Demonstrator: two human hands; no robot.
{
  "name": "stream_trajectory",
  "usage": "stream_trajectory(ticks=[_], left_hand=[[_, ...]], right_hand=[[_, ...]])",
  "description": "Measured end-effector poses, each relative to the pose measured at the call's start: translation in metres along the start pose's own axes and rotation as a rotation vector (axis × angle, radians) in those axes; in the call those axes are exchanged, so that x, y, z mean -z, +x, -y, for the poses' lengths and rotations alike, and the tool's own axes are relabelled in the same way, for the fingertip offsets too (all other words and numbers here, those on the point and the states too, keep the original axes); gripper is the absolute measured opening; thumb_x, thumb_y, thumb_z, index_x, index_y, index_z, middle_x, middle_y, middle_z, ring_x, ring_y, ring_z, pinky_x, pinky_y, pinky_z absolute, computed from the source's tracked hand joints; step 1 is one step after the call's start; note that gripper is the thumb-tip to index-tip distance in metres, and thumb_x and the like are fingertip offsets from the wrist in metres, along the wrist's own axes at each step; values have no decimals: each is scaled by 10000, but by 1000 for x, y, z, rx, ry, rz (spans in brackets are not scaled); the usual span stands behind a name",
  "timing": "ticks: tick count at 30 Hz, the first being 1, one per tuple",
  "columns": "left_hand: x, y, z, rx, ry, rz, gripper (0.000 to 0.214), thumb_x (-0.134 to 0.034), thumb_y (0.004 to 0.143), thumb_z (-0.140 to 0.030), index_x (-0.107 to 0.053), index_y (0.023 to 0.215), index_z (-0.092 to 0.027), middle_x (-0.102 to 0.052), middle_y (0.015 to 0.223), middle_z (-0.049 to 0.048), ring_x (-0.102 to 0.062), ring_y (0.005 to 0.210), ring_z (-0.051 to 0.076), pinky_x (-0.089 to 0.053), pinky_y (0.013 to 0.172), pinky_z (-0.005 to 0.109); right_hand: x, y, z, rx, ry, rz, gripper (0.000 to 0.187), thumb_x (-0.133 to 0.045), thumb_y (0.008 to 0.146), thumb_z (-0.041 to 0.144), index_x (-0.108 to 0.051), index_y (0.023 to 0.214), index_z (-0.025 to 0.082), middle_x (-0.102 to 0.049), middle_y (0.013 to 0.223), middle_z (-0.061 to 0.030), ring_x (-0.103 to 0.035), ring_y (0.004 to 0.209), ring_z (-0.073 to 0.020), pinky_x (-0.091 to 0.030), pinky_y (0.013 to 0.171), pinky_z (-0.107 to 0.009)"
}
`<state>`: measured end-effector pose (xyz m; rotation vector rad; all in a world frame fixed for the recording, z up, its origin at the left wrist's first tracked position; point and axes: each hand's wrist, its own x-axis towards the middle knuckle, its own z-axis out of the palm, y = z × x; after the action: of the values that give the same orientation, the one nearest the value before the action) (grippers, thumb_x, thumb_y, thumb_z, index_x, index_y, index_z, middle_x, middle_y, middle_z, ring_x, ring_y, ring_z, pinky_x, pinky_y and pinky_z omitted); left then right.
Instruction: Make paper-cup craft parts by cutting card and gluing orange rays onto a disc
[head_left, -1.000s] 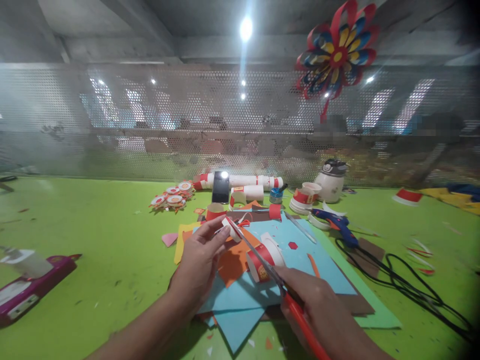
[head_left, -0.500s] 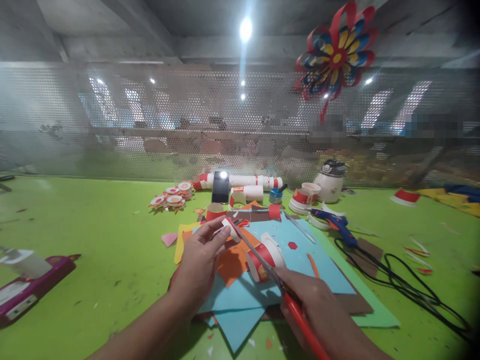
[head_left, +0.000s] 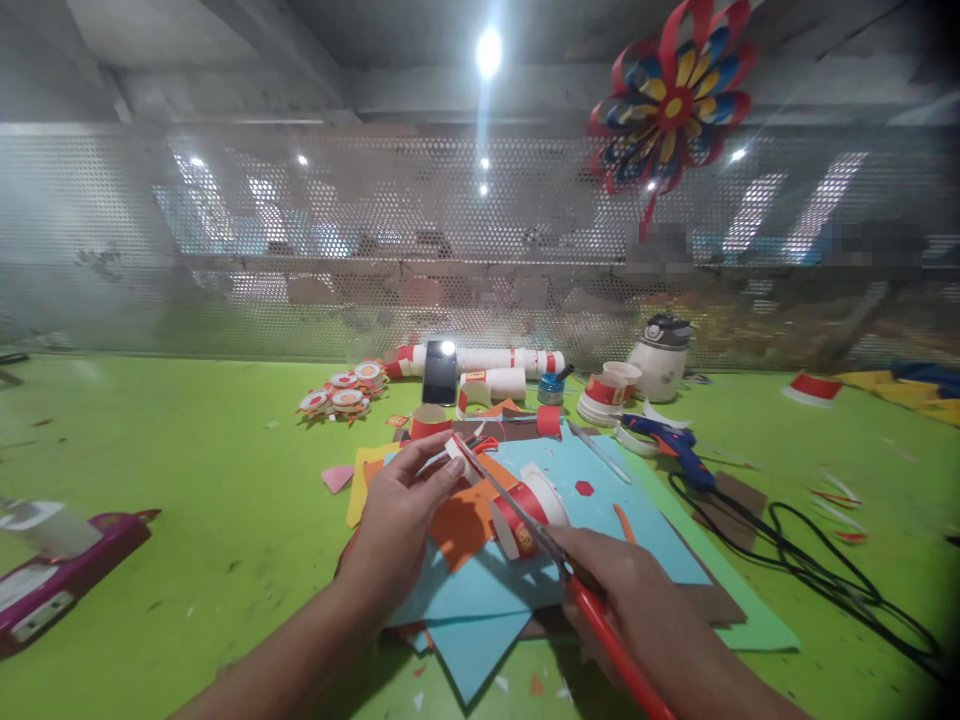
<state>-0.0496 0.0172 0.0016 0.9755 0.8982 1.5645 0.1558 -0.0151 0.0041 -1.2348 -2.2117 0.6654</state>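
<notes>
My left hand [head_left: 401, 520] pinches a small red-and-white strip of paper cup [head_left: 455, 449] between thumb and fingers, held just above the coloured sheets. My right hand [head_left: 634, 600] is closed round the red handles of a pair of scissors [head_left: 517, 505]; the long blades run up and left, and their tips meet the strip. A cut red-and-white paper cup [head_left: 525, 512] lies on its side under the blades, on a blue paper sheet [head_left: 600, 520]. An orange sheet [head_left: 465, 520] lies beneath my left hand.
On the green table [head_left: 187, 480]: a blue glue gun [head_left: 664, 440] with black cable [head_left: 810, 570] at right, a phone [head_left: 439, 375], rolled cups, a white pot [head_left: 660, 365], paper flowers [head_left: 341, 395], and a magenta tool [head_left: 52, 575] at left. A perforated screen with a paper pinwheel [head_left: 671, 105] stands behind.
Almost nothing has moved. Both hands keep their grips; the view has shifted slightly, and the hands and scissors sit a little lower and to the left.
</notes>
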Motion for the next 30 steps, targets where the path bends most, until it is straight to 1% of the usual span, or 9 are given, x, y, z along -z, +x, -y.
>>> stream_trajectory(ticks=[4, 7, 13, 19, 23, 26, 28, 30], left_hand=[[-1, 0, -1, -2, 11, 1, 309, -748, 720, -273, -684, 1007, -179, -711, 1011, 86, -652, 950, 217, -492, 873, 350], [-1, -2, -1, 0, 17, 8, 303, -741, 729, -273, -682, 1011, -177, -712, 1014, 87, -652, 951, 219, -487, 894, 366], [-3, -1, 0, -2, 9, -18, 317, -743, 725, -274, -672, 1017, -171, -712, 1005, 87, -660, 906, 208, -487, 889, 371], [-5, -1, 1, 18, 15, -45, 323, -737, 734, -295, -652, 1012, -153, -711, 987, 85, -652, 887, 199, -489, 877, 375], [-3, -2, -2, 18, 1, -27, 341, -741, 735, -286, -647, 1040, -162, -705, 1034, 86, -649, 951, 218, -472, 917, 381], [0, 0, -5, 54, -85, -1, 352, -719, 759, -276, -652, 1091, -180, -692, 1115, 91, -636, 1024, 219, -459, 943, 351], [1, 3, -7, 81, -128, -2, 321, -715, 761, -277, -680, 1062, -169, -709, 1080, 93, -648, 1005, 213, -464, 937, 330], [3, 5, -8, 94, -142, 14, 273, -722, 750, -272, -710, 992, -145, -729, 1007, 98, -669, 948, 210, -477, 921, 327]], right_hand=[[1, -1, 2, -12, -6, -8, 175, -560, 843, 229, -686, 963, 206, -708, 839, -53, -651, 758, -202, -528, 696, -312], [0, -2, 2, -18, -6, -9, 147, -570, 836, 212, -679, 934, 210, -698, 807, -40, -640, 735, -193, -522, 694, -308], [-5, -3, -2, -19, 18, 17, 136, -534, 834, 164, -651, 893, 199, -693, 804, -29, -634, 725, -184, -506, 696, -302], [-5, -2, 3, -40, -21, -11, 198, -506, 814, 115, -658, 905, 202, -716, 846, -38, -644, 757, -201, -480, 718, -310], [-2, -1, 7, -40, -16, -11, 242, -487, 804, 94, -663, 923, 209, -720, 841, -26, -648, 753, -198, -482, 710, -300], [-1, -1, 6, -24, -22, -10, 205, -497, 821, 129, -672, 899, 204, -711, 824, -34, -649, 752, -200, -493, 710, -297], [-2, -1, 4, -7, -44, -12, 185, -524, 834, 186, -678, 933, 208, -708, 833, -46, -649, 763, -212, -500, 717, -310], [-2, -1, 1, 5, -75, -24, 197, -545, 840, 245, -679, 982, 216, -707, 847, -56, -651, 778, -225, -504, 728, -327]])
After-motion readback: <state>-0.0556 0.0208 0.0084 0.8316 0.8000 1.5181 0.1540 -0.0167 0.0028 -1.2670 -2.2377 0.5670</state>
